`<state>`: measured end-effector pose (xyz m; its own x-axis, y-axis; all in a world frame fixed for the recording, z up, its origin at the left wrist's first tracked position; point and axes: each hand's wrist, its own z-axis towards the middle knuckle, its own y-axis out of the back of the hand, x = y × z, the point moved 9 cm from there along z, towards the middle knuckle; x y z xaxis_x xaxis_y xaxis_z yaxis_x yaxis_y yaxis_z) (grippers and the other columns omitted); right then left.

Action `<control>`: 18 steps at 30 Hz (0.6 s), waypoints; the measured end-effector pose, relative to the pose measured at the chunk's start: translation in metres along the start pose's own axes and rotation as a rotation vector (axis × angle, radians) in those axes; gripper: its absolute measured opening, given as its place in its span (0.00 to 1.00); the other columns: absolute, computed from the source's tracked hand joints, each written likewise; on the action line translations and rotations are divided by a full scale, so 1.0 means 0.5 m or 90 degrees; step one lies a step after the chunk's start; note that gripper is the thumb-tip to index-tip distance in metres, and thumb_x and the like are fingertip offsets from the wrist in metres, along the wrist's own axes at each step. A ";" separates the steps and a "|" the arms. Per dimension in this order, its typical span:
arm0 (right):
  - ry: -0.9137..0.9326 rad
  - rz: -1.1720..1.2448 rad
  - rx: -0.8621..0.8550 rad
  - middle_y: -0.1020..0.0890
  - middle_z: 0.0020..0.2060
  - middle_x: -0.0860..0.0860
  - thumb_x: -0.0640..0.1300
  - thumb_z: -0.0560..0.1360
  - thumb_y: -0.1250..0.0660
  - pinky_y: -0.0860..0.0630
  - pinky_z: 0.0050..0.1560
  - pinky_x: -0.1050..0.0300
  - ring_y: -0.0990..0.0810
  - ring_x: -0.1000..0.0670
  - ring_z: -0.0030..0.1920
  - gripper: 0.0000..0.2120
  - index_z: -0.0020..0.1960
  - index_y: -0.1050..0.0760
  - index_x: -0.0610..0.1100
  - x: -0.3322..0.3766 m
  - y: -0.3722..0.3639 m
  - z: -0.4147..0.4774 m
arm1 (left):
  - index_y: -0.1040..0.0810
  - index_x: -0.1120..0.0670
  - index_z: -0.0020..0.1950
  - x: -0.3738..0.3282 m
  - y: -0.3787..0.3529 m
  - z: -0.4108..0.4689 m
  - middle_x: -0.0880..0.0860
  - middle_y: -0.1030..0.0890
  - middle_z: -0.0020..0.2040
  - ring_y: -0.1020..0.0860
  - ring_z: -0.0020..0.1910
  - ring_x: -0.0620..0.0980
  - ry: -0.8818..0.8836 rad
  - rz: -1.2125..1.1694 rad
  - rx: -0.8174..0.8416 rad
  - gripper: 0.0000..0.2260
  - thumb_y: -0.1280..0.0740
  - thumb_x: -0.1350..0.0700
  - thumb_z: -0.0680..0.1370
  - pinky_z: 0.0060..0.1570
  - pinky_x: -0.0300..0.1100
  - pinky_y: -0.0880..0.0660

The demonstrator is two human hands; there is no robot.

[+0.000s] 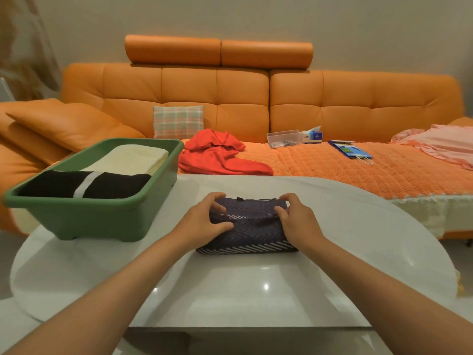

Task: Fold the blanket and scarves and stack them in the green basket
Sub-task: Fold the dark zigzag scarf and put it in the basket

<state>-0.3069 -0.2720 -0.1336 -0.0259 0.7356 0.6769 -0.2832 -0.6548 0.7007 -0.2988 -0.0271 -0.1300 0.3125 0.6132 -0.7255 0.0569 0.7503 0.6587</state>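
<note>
A folded navy scarf with a zigzag weave and white stripes lies on the white table. My left hand grips its left end and my right hand grips its right end. To the left stands the green basket, holding a folded cream blanket at the back and a folded black scarf with a white stripe in front. A red scarf lies crumpled on the sofa behind the table.
The orange sofa runs along the far side, with a plaid cushion, a clear box, a tissue box, a blue bag and pink cloth.
</note>
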 end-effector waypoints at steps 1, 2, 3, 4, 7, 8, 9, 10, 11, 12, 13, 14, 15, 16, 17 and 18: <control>-0.007 -0.010 -0.009 0.21 0.42 0.50 0.50 0.82 0.39 0.28 0.45 0.51 0.22 0.47 0.45 0.15 0.67 0.31 0.48 -0.002 -0.002 0.002 | 0.29 0.47 0.68 0.003 0.003 0.008 0.44 0.20 0.53 0.22 0.52 0.43 -0.008 0.036 -0.034 0.26 0.24 0.52 0.73 0.49 0.30 0.32; -0.011 -0.013 -0.014 0.21 0.43 0.50 0.51 0.82 0.40 0.28 0.46 0.51 0.22 0.47 0.46 0.15 0.67 0.31 0.48 -0.001 -0.003 0.004 | 0.27 0.49 0.68 0.008 0.005 0.015 0.46 0.19 0.52 0.22 0.50 0.45 -0.002 0.049 -0.064 0.24 0.25 0.55 0.74 0.49 0.33 0.32; -0.007 -0.012 -0.013 0.21 0.45 0.51 0.54 0.82 0.40 0.27 0.47 0.51 0.22 0.47 0.48 0.16 0.67 0.31 0.48 0.003 -0.004 0.006 | 0.26 0.50 0.66 0.017 0.005 0.023 0.47 0.19 0.51 0.23 0.49 0.46 0.011 0.051 -0.083 0.22 0.26 0.56 0.74 0.49 0.35 0.32; -0.002 -0.008 -0.003 0.21 0.48 0.53 0.58 0.81 0.41 0.26 0.50 0.51 0.22 0.47 0.51 0.19 0.67 0.32 0.50 0.009 -0.005 0.007 | 0.25 0.51 0.65 0.026 0.000 0.032 0.47 0.19 0.51 0.23 0.49 0.47 0.022 0.053 -0.088 0.20 0.26 0.56 0.75 0.49 0.36 0.33; 0.007 -0.003 0.056 0.26 0.53 0.56 0.62 0.77 0.36 0.25 0.57 0.51 0.25 0.51 0.55 0.24 0.70 0.34 0.54 0.015 -0.018 0.010 | 0.22 0.52 0.61 0.034 -0.011 0.056 0.48 0.19 0.49 0.22 0.50 0.48 0.018 0.059 -0.093 0.16 0.26 0.57 0.74 0.48 0.36 0.34; 0.005 -0.007 0.066 0.26 0.53 0.57 0.59 0.78 0.34 0.26 0.56 0.53 0.25 0.52 0.54 0.23 0.69 0.33 0.53 0.012 -0.022 0.012 | 0.21 0.52 0.60 0.034 -0.010 0.062 0.48 0.19 0.50 0.22 0.51 0.48 0.009 0.064 -0.101 0.15 0.26 0.57 0.74 0.48 0.36 0.33; 0.000 -0.008 0.061 0.25 0.52 0.56 0.54 0.78 0.33 0.27 0.54 0.55 0.25 0.53 0.52 0.21 0.69 0.31 0.52 0.005 -0.023 0.015 | 0.21 0.53 0.60 0.033 -0.008 0.067 0.49 0.20 0.51 0.22 0.51 0.49 -0.002 0.074 -0.108 0.14 0.26 0.56 0.75 0.49 0.36 0.33; -0.008 -0.006 0.047 0.24 0.50 0.56 0.51 0.79 0.34 0.27 0.53 0.57 0.24 0.53 0.50 0.18 0.68 0.30 0.52 -0.003 -0.022 0.018 | 0.21 0.53 0.60 0.029 -0.004 0.072 0.49 0.21 0.53 0.22 0.52 0.49 -0.018 0.094 -0.117 0.14 0.27 0.55 0.76 0.51 0.37 0.31; -0.014 -0.005 0.030 0.23 0.49 0.55 0.49 0.80 0.35 0.27 0.52 0.57 0.24 0.54 0.48 0.16 0.67 0.29 0.51 -0.009 -0.020 0.019 | 0.21 0.54 0.61 0.019 0.000 0.073 0.50 0.22 0.56 0.23 0.52 0.50 -0.047 0.130 -0.133 0.14 0.28 0.55 0.76 0.53 0.39 0.30; -0.017 -0.006 0.019 0.23 0.48 0.55 0.46 0.80 0.36 0.26 0.51 0.56 0.24 0.54 0.47 0.15 0.66 0.28 0.51 -0.015 -0.020 0.019 | 0.21 0.54 0.60 -0.004 0.005 0.071 0.52 0.24 0.58 0.23 0.51 0.51 -0.105 0.183 -0.156 0.13 0.29 0.55 0.77 0.54 0.43 0.27; -0.015 -0.008 0.011 0.22 0.47 0.55 0.44 0.80 0.37 0.25 0.51 0.55 0.23 0.53 0.47 0.14 0.66 0.28 0.50 -0.017 -0.020 0.019 | 0.20 0.54 0.59 -0.038 0.006 0.062 0.53 0.24 0.60 0.23 0.51 0.53 -0.191 0.244 -0.179 0.11 0.30 0.56 0.77 0.54 0.47 0.26; -0.009 -0.011 0.006 0.22 0.47 0.55 0.42 0.80 0.39 0.25 0.50 0.54 0.23 0.52 0.47 0.15 0.66 0.28 0.50 -0.017 -0.021 0.018 | 0.19 0.53 0.58 -0.075 -0.004 0.047 0.53 0.23 0.61 0.23 0.53 0.54 -0.290 0.299 -0.180 0.10 0.31 0.55 0.77 0.54 0.50 0.25; -0.002 -0.022 0.001 0.22 0.47 0.55 0.40 0.79 0.40 0.24 0.49 0.53 0.22 0.51 0.47 0.16 0.66 0.28 0.50 -0.015 -0.022 0.017 | 0.18 0.52 0.58 -0.103 -0.027 0.031 0.52 0.22 0.62 0.23 0.56 0.54 -0.371 0.339 -0.143 0.11 0.34 0.52 0.78 0.56 0.51 0.26; 0.006 -0.045 0.001 0.22 0.48 0.54 0.38 0.78 0.40 0.25 0.48 0.53 0.22 0.51 0.48 0.18 0.66 0.28 0.50 -0.011 -0.022 0.016 | 0.19 0.50 0.61 -0.114 -0.060 0.018 0.50 0.22 0.64 0.24 0.61 0.52 -0.403 0.364 -0.066 0.15 0.38 0.47 0.79 0.59 0.51 0.28; 0.017 -0.086 0.007 0.23 0.49 0.54 0.38 0.76 0.39 0.26 0.48 0.53 0.23 0.50 0.49 0.19 0.66 0.28 0.51 -0.005 -0.024 0.015 | 0.22 0.47 0.66 -0.107 -0.094 0.009 0.48 0.25 0.69 0.28 0.67 0.50 -0.381 0.387 0.024 0.21 0.43 0.41 0.79 0.65 0.51 0.32; 0.033 -0.148 0.016 0.24 0.52 0.53 0.38 0.75 0.38 0.27 0.49 0.53 0.24 0.50 0.51 0.21 0.66 0.28 0.52 0.003 -0.026 0.015 | 0.29 0.45 0.73 -0.086 -0.121 0.004 0.46 0.31 0.74 0.34 0.73 0.48 -0.327 0.410 0.103 0.27 0.47 0.36 0.78 0.71 0.49 0.38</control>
<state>-0.2960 -0.2638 -0.1402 -0.0123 0.8748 0.4844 -0.2635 -0.4701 0.8424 -0.3139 -0.0994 -0.1384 0.7208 0.6919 -0.0426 -0.1574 0.2232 0.9620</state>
